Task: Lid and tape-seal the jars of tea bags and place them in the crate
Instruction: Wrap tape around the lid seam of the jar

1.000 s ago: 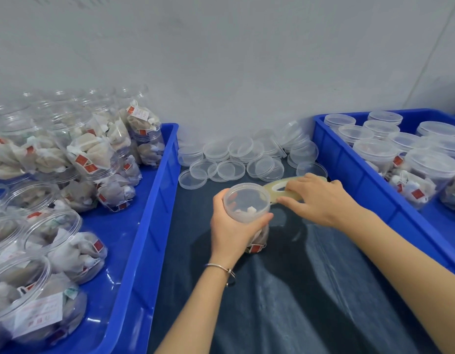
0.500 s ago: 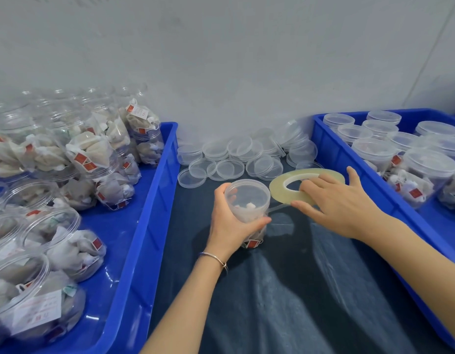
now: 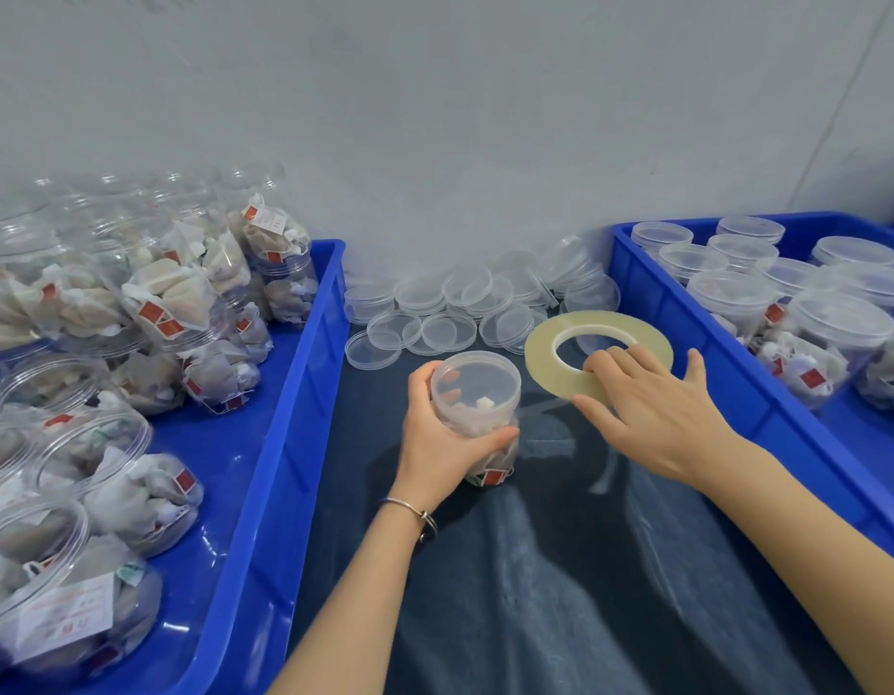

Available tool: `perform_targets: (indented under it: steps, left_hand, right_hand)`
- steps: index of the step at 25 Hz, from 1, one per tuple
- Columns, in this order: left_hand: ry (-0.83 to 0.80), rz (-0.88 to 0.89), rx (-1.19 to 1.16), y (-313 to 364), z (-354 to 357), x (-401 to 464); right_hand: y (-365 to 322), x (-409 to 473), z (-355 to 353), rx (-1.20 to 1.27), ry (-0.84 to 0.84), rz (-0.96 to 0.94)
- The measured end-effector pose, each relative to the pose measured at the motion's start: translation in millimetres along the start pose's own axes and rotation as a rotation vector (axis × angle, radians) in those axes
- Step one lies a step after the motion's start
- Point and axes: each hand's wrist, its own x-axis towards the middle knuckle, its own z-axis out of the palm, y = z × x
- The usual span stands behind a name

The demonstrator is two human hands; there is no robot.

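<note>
The jar point(image 3: 477, 413) stands upright at the centre of the frame on the dark worktop point(image 3: 560, 569), its long axis vertical, with a clear lid point(image 3: 476, 381) already seated on it. The tape roll point(image 3: 598, 354) lies flat just right of and slightly above the jar in the frame, close to it but not touching the jar body. A thin strip of tape point(image 3: 543, 406) appears to run from the roll toward the jar's side; whether its end is stuck to the jar cannot be told.

The left hand point(image 3: 442, 443) is wrapped around the jar, thumb on the near side and fingers curled behind, gripping it firmly. The right hand point(image 3: 650, 408) rests on the roll with fingers extended and spread, fingertips pressing on its flat face and into the centre hole; it is not curled around the roll.

The right hand is nearer the roll, so the sealing wrap likely depends on drawing tape leftward to the lid seam while the left hand turns the jar.

The receiving crate point(image 3: 685, 353), already holding lidded jars, sits at the right of the frame; a second crate point(image 3: 294, 443) of unlidded jars sits at the left.
</note>
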Motion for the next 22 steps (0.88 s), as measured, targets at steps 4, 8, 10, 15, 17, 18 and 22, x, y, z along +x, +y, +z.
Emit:
perform_targets:
  steps: [4,8,10,15,17,18,22]
  left_hand:
    - [-0.142,-0.027,-0.044,-3,-15,1]
    - [-0.260,-0.040,-0.049,-1,-25,4]
    - [-0.310,-0.049,-0.047,-1,-28,5]
    - [-0.418,-0.094,-0.069,-1,-36,9]
    - [-0.437,-0.093,-0.079,0,-37,10]
    - [-0.447,-0.097,-0.079,0,-37,10]
    - [-0.546,-0.112,-0.055,1,-43,15]
  right_hand:
    - [-8,18,5,0.018,0.013,-0.067]
    - [-9,31,6,0.051,0.030,-0.105]
    - [-8,34,8,0.115,-0.014,-0.149]
    - [-4,43,1,0.209,-0.226,-0.247]
    - [-3,46,-2,0.242,-0.236,-0.264]
    - [-3,47,-3,0.249,-0.229,-0.271]
    - [1,48,-8,0.256,-0.193,-0.301]
